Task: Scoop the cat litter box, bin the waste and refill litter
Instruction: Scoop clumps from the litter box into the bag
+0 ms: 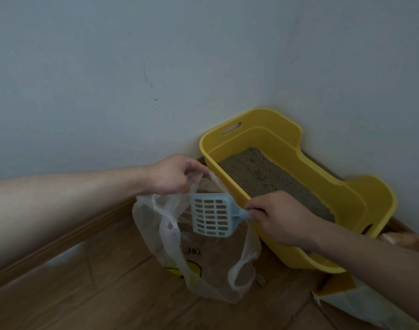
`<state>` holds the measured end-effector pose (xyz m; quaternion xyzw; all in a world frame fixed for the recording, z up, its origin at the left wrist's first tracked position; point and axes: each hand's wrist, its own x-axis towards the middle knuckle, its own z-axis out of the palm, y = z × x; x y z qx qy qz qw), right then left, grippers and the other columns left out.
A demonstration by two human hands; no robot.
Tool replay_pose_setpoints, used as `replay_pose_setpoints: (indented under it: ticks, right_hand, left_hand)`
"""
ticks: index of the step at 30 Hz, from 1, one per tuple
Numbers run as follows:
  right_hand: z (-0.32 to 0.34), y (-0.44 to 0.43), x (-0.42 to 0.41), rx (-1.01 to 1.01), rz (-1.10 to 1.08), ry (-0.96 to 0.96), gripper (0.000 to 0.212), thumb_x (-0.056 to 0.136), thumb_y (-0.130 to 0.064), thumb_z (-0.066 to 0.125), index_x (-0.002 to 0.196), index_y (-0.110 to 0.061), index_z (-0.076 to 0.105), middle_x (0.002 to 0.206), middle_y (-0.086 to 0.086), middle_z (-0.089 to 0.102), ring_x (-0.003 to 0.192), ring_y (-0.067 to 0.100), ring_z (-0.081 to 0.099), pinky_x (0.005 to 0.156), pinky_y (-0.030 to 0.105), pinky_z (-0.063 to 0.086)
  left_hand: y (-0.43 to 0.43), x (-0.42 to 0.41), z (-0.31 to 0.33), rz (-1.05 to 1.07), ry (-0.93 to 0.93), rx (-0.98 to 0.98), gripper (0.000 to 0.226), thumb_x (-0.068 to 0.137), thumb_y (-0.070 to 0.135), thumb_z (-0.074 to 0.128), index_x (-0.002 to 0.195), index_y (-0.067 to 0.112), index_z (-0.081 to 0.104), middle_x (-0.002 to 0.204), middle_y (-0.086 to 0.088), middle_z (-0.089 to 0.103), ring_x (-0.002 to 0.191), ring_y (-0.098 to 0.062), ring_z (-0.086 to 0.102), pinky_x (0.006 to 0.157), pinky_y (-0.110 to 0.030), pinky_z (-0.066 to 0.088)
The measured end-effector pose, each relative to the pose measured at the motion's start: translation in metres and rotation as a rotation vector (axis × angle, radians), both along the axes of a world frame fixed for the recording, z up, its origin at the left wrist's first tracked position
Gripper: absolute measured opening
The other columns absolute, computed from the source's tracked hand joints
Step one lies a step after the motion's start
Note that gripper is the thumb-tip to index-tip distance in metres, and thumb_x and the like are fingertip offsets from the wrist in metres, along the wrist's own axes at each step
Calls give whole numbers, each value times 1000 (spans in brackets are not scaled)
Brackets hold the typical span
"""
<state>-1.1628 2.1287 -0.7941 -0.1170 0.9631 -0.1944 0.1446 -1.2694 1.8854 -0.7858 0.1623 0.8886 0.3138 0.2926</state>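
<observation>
At centre frame, a clear plastic bag [199, 248] is held up by its handle in the left hand [172, 173]. A blue litter scoop [212, 215] is gripped by the right hand [278, 219] over the bag's mouth, beside the yellow litter box [306, 163] at right.

Both forearms are in plain view and bare right to the frame's edge, and the left hand [171, 173] and right hand [278, 219] are bare too.
</observation>
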Motion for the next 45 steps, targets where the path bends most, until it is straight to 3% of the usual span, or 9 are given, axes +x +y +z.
replay_pose_setpoints:
  ticks: [8, 16, 21, 24, 27, 31, 35, 39, 45]
  right_hand:
    - [-3, 3, 1, 4, 0, -12, 25, 102, -23, 46, 105, -20, 71, 81, -3, 64, 66, 8, 51, 55, 22, 35]
    - [-4, 2, 15, -96, -92, -76, 19, 100, -24, 50, 101, -29, 68, 84, -8, 63, 73, 8, 56, 62, 27, 45]
    - [0, 5, 23, -161, -134, -47, 14, 99, -25, 54, 92, -36, 61, 76, -11, 60, 66, 5, 54, 54, 19, 39]
    - [6, 11, 26, -192, -169, -20, 13, 98, -24, 57, 91, -34, 61, 77, -9, 60, 68, 7, 55, 56, 21, 42]
    - [9, 17, 28, -214, -207, 0, 12, 95, -21, 62, 93, -34, 62, 87, -13, 58, 77, 5, 54, 65, 24, 44]
    - [13, 26, 32, -237, -253, 40, 24, 92, -19, 66, 108, -35, 57, 92, -16, 55, 82, 2, 53, 65, 15, 37]
    - [19, 34, 31, -149, -252, 130, 28, 92, -24, 66, 118, -31, 60, 95, -19, 50, 84, 0, 49, 68, 15, 35]
    - [20, 46, 27, -81, -330, 189, 22, 92, -28, 65, 113, -29, 62, 95, -15, 51, 83, 3, 49, 72, 22, 39]
    - [12, 71, 19, 84, -468, 105, 20, 90, -22, 63, 110, -22, 68, 88, -9, 61, 73, 6, 58, 55, 21, 46]
  left_hand:
    - [1, 0, 2, 19, -15, 23, 71, 76, -15, 57, 137, 22, 57, 127, 7, 63, 124, -8, 54, 106, -31, 46]
    - [3, 2, 4, 21, -5, 29, 73, 73, -15, 57, 136, 22, 58, 124, 8, 64, 123, -9, 54, 104, -31, 46]
    - [7, 3, 7, 20, 5, 42, 70, 75, -13, 56, 136, 20, 58, 127, 5, 64, 124, -11, 55, 107, -37, 47]
    - [8, 1, 9, 43, 13, 58, 69, 74, -16, 56, 133, 21, 59, 123, 4, 65, 120, -10, 57, 99, -31, 50]
    - [9, 0, 11, 63, 15, 69, 69, 73, -17, 57, 131, 20, 61, 119, 3, 66, 116, -11, 59, 92, -28, 52]
    - [8, 1, 14, 80, 9, 98, 72, 59, -4, 59, 127, 18, 65, 116, 1, 70, 113, -13, 62, 90, -34, 55]
    - [9, 3, 17, 92, 9, 115, 78, 51, 2, 60, 128, 17, 64, 113, 0, 71, 111, -15, 64, 78, -25, 52]
    - [10, 3, 18, 100, 10, 118, 68, 68, -15, 64, 128, 16, 62, 115, -1, 69, 111, -15, 63, 83, -25, 50]
    - [13, 1, 15, 83, 1, 124, 70, 69, -14, 66, 130, 19, 62, 121, 2, 66, 116, -12, 60, 85, -25, 49]
